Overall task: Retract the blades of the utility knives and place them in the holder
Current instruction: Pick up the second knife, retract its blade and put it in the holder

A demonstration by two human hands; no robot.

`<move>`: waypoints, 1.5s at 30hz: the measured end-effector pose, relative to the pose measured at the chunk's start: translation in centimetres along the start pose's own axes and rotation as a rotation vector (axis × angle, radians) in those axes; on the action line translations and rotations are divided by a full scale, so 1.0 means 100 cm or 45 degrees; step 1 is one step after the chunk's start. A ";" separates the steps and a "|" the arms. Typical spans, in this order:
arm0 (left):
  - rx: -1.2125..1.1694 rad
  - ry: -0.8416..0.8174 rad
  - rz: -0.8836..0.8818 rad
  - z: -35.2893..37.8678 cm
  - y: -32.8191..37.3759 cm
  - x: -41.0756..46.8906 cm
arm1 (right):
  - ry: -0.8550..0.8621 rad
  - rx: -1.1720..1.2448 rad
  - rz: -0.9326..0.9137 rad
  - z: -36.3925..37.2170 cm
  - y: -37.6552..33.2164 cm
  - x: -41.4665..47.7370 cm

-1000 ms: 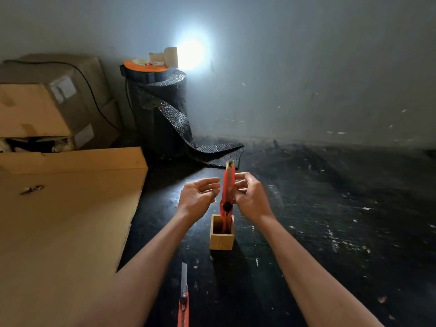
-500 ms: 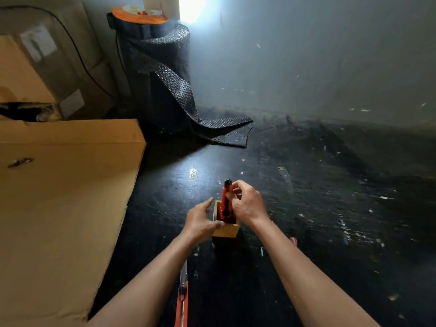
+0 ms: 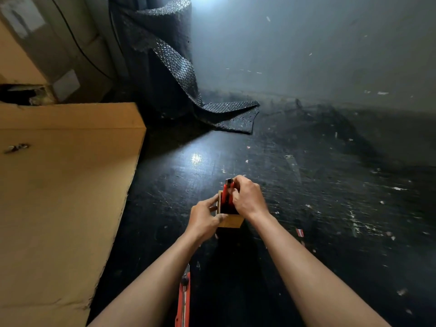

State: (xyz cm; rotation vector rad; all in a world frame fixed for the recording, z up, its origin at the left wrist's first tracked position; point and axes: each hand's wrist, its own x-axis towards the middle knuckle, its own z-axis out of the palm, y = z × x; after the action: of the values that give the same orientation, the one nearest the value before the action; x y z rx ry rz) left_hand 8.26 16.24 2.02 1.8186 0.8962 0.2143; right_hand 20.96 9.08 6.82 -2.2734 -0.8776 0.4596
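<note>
Dark scuffed tabletop (image 3: 330, 208), cardboard sheet (image 3: 59, 208) at the left edge. Small wooden holder (image 3: 230, 221) at centre, steadied by left hand (image 3: 204, 220) curled against its side. Right hand (image 3: 247, 199) pinched shut on 1 red utility knife (image 3: 227, 192) — upright, partly down inside the holder. 2nd knife (image 3: 184, 300) flat on the tabletop near the body, long axis running away from it, beneath the left forearm — likely the nearer hand for it. Count: 2 knives, 1 holder.
</note>
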 end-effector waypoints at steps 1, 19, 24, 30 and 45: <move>-0.005 0.005 0.002 0.000 0.000 0.001 | 0.019 0.026 -0.004 0.000 0.000 0.000; 0.029 0.057 -0.026 -0.002 0.009 -0.011 | 0.132 0.035 -0.063 -0.012 -0.009 -0.022; 0.025 0.069 -0.016 0.001 0.005 -0.010 | 0.111 -0.146 -0.100 -0.009 -0.008 -0.011; 0.020 0.089 -0.027 0.002 0.005 -0.009 | 0.049 -0.305 -0.171 -0.015 -0.014 0.002; -0.005 0.141 -0.009 0.006 -0.001 -0.009 | 0.072 -0.105 -0.146 -0.013 -0.005 0.005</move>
State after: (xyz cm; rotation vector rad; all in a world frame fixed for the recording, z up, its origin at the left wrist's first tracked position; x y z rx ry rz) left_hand 7.87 15.19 1.87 1.8133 0.9785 0.3144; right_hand 21.78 9.08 8.06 -2.2840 -1.0083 0.3119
